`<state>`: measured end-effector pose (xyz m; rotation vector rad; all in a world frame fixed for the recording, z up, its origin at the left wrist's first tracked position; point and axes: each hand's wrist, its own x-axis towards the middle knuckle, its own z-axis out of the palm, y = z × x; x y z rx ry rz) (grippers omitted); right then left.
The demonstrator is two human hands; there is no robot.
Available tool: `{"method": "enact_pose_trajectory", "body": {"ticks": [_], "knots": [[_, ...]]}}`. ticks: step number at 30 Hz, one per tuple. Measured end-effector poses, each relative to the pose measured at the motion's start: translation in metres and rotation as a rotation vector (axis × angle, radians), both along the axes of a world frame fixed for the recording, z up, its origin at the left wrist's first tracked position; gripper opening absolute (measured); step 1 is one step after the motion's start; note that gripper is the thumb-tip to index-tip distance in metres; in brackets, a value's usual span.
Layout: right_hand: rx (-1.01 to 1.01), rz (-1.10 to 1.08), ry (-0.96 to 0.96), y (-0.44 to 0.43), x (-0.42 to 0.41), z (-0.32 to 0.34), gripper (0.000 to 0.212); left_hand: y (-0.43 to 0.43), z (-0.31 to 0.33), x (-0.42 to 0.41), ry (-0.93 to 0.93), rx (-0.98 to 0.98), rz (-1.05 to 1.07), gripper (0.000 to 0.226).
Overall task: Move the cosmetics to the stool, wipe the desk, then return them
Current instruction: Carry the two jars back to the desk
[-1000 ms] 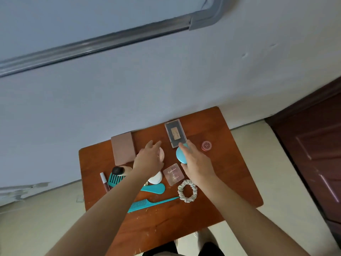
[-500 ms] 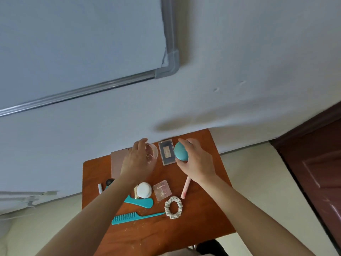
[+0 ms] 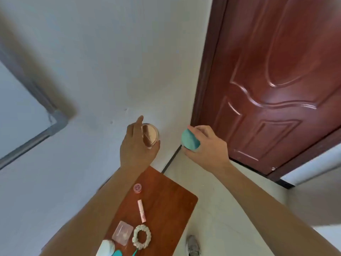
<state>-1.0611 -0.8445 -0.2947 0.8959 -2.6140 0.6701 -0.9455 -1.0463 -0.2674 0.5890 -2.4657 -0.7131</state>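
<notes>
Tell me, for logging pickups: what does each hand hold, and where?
Left hand: round clear jar, gripped around its rim. Right hand: teal compact, by its edges.

Your left hand point(image 3: 137, 146) and right hand point(image 3: 206, 145) are raised side by side in front of the wall point(image 3: 110, 71), beyond the worktop's point(image 3: 171, 206) far end; the left holds a round compact point(image 3: 149, 134), the right a rounded case point(image 3: 190, 140). The door point(image 3: 276, 80) stands to the right. On the worktop, from far to near, lie a small jar point(image 3: 137, 188), a slim tube point(image 3: 141, 210), then a square case point(image 3: 122, 232) with a scrunchie point(image 3: 141, 236) just to its right. A shoe point(image 3: 193, 245) rests on the floor point(image 3: 221, 209) right of the worktop.
</notes>
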Motion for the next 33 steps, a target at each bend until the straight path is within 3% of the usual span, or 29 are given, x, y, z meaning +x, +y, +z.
{"method": "enact_pose_trajectory", "body": {"ticks": [9,20,25,30,33], "knots": [[-0.107,-0.453,0.105,0.256,0.019,0.052,0.075,0.233,0.053,-0.089,0.104,-0.035,-0.491,0.078],[-0.179,-0.809,0.051,0.619,0.098,0.052,0.081,0.629,0.051,-0.093,0.112,-0.113,-0.945,0.075],[-0.233,-0.959,0.035,0.740,0.139,0.060,0.082,0.758,0.054,-0.086,0.004,-0.096,-1.114,0.076],[-0.225,-1.093,0.038,0.833,0.147,0.056,0.081,0.860,0.058,-0.111,-0.005,-0.133,-1.261,0.039],[-0.240,-1.140,0.011,0.882,0.131,0.042,0.081,0.911,0.047,-0.134,-0.013,-0.107,-1.319,0.036]]}}
